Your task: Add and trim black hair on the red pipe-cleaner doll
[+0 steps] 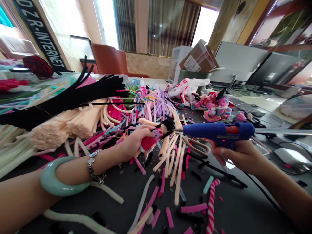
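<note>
My left hand is closed around a small pipe-cleaner doll with a black top and a red and pink body. In my right hand is a blue hot glue gun, its fingers wrapped round the handle. The metal nozzle points left and is at the doll's black part; whether it touches cannot be made out. A clear glue stick sticks out of the gun's back. Scissors with beige handles lie just below the gun. Cream pipe-cleaner pieces spread beneath the doll.
Bundles of black pipe cleaners and cream pipe cleaners lie at left. Lilac stems, a white plastic bag and a pile of colourful pieces sit farther back. Offcuts litter the dark table. Monitors stand behind, at right.
</note>
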`<state>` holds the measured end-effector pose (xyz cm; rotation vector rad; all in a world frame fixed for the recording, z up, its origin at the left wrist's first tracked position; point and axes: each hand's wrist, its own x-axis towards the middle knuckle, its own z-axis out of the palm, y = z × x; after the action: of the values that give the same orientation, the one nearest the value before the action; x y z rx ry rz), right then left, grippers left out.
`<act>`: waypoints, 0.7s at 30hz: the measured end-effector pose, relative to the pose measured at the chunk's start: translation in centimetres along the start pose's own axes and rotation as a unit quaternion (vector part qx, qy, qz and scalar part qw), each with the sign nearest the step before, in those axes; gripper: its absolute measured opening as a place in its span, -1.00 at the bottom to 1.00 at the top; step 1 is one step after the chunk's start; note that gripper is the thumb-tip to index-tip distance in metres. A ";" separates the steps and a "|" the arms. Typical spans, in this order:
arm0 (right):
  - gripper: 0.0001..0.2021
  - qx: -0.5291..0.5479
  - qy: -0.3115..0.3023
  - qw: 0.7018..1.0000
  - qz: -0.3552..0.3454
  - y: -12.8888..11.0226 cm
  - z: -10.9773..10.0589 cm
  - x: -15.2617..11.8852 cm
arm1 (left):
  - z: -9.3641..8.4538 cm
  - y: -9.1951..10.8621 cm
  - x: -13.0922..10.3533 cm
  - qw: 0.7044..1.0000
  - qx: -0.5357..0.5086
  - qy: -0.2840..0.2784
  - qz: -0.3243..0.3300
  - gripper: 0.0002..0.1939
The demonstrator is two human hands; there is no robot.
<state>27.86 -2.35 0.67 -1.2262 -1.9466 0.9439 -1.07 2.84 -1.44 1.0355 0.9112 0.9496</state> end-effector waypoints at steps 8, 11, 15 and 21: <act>-0.72 0.042 0.020 0.999 0.005 0.5 -0.4 0.0 | 0.3 0.2 0.0 1.000 0.004 -0.003 0.007 -0.95; -0.70 0.043 0.018 0.999 -0.001 0.3 -0.5 0.1 | 0.4 0.2 0.0 1.000 0.007 0.003 0.015 -0.96; -0.67 0.054 0.013 0.998 -0.003 -0.4 -0.5 0.3 | 0.2 0.0 0.0 1.000 0.021 -0.006 0.010 -0.93; -0.67 0.056 0.025 0.998 0.008 -0.6 -0.4 0.2 | -0.2 -0.3 0.1 0.998 0.046 -0.030 0.013 -0.93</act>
<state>27.86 -2.19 1.39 -1.1917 -1.8218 1.0069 -1.15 2.93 -1.83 1.1515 0.8995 0.9004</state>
